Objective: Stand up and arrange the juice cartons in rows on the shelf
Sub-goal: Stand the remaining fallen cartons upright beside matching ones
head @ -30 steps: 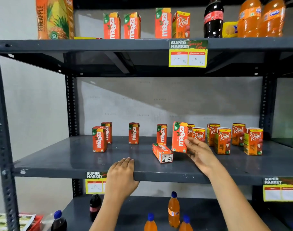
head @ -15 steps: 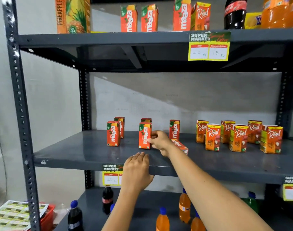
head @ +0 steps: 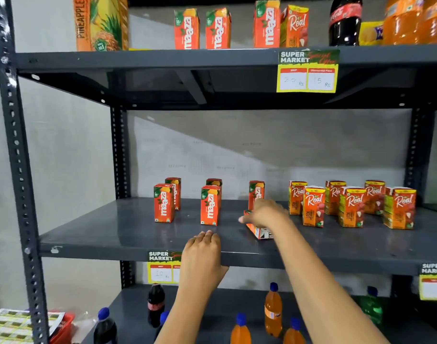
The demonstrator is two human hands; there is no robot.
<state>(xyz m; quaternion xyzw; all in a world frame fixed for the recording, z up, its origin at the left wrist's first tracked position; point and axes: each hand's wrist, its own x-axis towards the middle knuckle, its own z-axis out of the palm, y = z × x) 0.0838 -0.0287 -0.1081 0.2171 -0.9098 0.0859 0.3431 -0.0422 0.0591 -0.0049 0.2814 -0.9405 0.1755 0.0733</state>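
On the grey middle shelf (head: 128, 234), Maaza cartons stand two deep: a left pair (head: 164, 203) and a middle pair (head: 210, 206). A single Maaza carton (head: 256, 193) stands further right. One Maaza carton (head: 261, 232) lies flat near the front. My right hand (head: 264, 212) hovers over it, blurred, fingers loosely spread and pointing left, hiding its far end. My left hand (head: 202, 256) rests palm down on the shelf's front edge and holds nothing. Several Real cartons (head: 314, 207) stand in two rows to the right.
The top shelf (head: 162, 58) carries more Maaza cartons, a pineapple carton (head: 100, 23) and bottles. Several orange and dark bottles (head: 273, 311) stand on the lower shelf. Price tags (head: 308, 70) hang on the shelf edges. A red basket (head: 63, 328) sits at bottom left.
My right hand set a Maaza carton upright in front of the middle one, let go, and moved right over the lying carton. The left hand stayed on the shelf edge.
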